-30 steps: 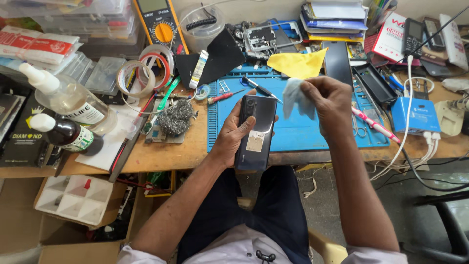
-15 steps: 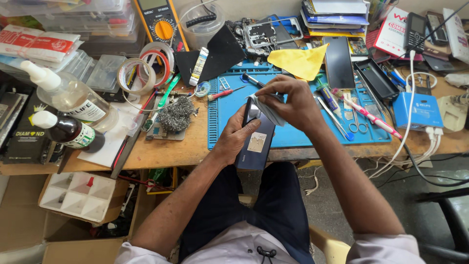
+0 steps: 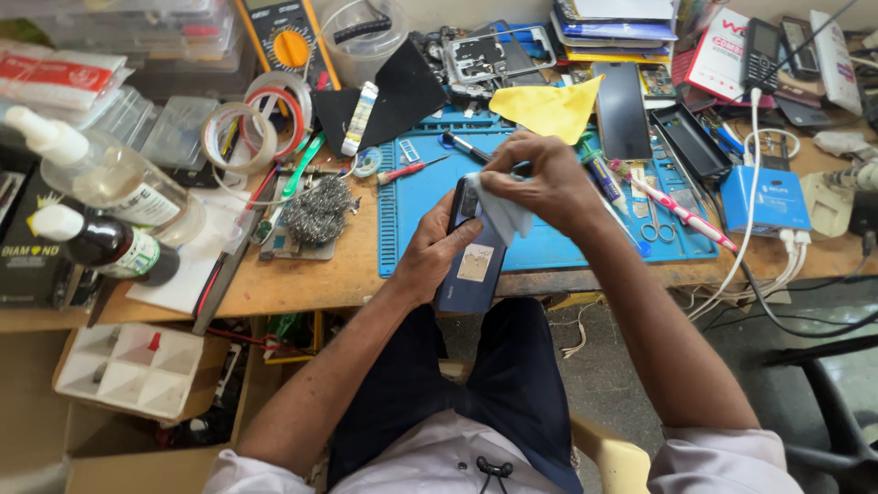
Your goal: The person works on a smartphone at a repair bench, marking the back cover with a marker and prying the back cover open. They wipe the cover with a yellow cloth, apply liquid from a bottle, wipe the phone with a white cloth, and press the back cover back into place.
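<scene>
Centrally, over the near edge of the blue silicone work mat (image 3: pixel 549 247), the left hand (image 3: pixel 437 261) grips a dark blue smartphone (image 3: pixel 471 261), a slim slab with rounded corners, its glossy back turned up and bearing a small pale rectangular sticker. Fingers of the left hand are clamped around the phone's left edge, thumb across its back. The right hand (image 3: pixel 540 178) presses a small pale wiping cloth (image 3: pixel 505 212), soft and crumpled, against the phone's upper end; its fingers are bunched together, pinched on the cloth. The mat, ribbed and divided into shallow moulded compartments, lies on a worn wooden bench (image 3: pixel 302 284).

On the mat beyond the right hand lies a yellow microfibre cloth (image 3: pixel 547 108), flat and roughly triangular, with a flat black rectangular glass panel (image 3: pixel 622 110) just right of it. Right of the right hand on the mat: a pink-and-white toothbrush (image 3: pixel 681 210) and small steel scissors (image 3: pixel 651 224). Off the mat's right edge sits a blue box-shaped charger (image 3: pixel 766 199) with white cables.

Left of the mat rests a grey ball of steel wool (image 3: pixel 315 210), wiry and tangled, with rolls of clear adhesive tape (image 3: pixel 240 135) beyond it. Further left lie a clear plastic bottle (image 3: pixel 110 178) with a white nozzle and a dark brown bottle (image 3: pixel 105 247) with a white cap, both on their sides. A yellow multimeter (image 3: pixel 285 41) lies at the far edge of the bench.
</scene>
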Demonstrator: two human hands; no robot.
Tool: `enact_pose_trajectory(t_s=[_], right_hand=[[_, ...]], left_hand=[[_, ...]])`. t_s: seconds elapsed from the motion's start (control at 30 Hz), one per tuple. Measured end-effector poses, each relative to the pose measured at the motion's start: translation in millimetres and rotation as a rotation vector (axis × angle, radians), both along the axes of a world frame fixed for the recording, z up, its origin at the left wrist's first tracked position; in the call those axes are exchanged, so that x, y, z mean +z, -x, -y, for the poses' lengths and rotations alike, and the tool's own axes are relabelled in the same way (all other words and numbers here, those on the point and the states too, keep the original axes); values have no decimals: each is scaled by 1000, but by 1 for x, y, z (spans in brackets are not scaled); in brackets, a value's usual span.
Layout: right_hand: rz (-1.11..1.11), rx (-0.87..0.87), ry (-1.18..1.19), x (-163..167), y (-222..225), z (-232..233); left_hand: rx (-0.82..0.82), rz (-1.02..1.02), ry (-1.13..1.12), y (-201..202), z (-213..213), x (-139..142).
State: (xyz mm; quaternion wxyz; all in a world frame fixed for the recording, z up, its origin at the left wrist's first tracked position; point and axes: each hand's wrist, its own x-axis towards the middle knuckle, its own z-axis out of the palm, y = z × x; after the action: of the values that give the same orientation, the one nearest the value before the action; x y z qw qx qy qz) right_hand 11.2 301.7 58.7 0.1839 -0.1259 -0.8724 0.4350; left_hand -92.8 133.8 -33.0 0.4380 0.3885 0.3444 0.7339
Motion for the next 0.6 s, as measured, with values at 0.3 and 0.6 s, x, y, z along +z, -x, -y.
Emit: enact_pose_trajectory(t_s=[0.3,0.6], right_hand=[[51,-8,70,5,-6,-9],[-57,97,-46,-18,19,13]], left_hand=[[9,32,14,4,5,-1],[8,-190,-3,0,-1,-16]])
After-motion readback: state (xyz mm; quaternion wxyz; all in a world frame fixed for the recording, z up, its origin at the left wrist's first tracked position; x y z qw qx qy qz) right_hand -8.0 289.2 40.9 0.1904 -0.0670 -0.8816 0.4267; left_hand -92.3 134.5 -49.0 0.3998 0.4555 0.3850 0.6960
